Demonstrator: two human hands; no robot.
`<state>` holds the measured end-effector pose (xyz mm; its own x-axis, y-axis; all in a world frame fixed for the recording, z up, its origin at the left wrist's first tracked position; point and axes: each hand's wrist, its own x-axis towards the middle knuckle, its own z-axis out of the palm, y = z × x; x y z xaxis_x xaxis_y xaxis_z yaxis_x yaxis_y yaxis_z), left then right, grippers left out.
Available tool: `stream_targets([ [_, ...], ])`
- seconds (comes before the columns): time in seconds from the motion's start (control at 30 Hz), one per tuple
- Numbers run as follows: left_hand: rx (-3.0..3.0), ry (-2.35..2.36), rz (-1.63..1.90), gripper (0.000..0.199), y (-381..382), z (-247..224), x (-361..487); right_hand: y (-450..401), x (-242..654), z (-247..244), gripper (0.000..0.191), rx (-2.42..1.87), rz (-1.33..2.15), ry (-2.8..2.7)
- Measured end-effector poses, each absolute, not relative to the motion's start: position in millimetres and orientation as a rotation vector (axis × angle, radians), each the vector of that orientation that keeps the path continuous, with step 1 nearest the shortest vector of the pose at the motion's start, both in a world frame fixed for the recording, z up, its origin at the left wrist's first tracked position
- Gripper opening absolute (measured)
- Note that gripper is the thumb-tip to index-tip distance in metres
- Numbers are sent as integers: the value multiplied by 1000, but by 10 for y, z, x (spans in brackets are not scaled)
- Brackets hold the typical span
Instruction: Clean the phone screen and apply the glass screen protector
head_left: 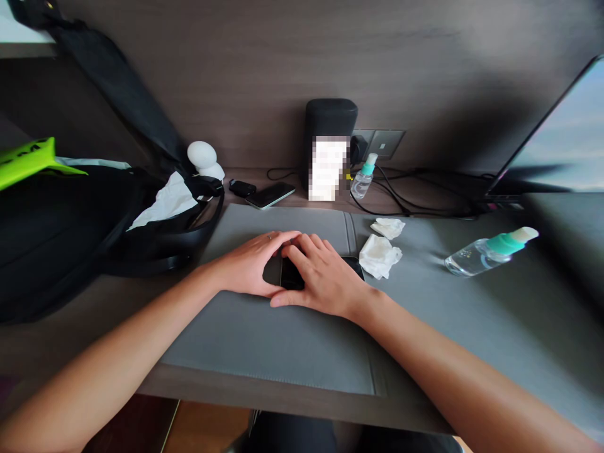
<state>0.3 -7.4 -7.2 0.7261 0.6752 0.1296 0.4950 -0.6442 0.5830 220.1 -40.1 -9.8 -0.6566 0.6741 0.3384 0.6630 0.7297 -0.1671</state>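
On the grey leather-look desk mat with stitched edges [264,340], toward its far half, lies a flat black glossy device, like a phone [293,275], mostly covered by the person's two bare hands. The left hand [243,264] curves at the device's left end, thumb on the near side and fingers on the far side, a ring on one finger; whether it grips the device or merely frames it cannot be told. The right hand [330,277] spreads palm down over the device, fingers bent and thumb pointing left along the near edge; the tips of the two hands meet or overlap, and how firmly this hand holds cannot be seen. Just right of the mat's long seam sit two crumpled white tissues [380,256], and farther right of the seam is a clear spray bottle with a teal collar and white cap [491,253]. Beyond the mat's far edge are a dark flat phone with a pale rim [270,195], a small black case [242,187], a tall black block with rounded corners [331,117] and a second, similar clear bottle [363,179]. Left of the mat rests a large black fabric bag [51,239].
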Motion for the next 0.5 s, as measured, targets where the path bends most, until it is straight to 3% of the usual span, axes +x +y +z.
stream_targets([
  [0.5, 2418, 888, 462, 108, -81, -84, -1, -402, 2204, -91, 91, -1036, 49, -2558],
])
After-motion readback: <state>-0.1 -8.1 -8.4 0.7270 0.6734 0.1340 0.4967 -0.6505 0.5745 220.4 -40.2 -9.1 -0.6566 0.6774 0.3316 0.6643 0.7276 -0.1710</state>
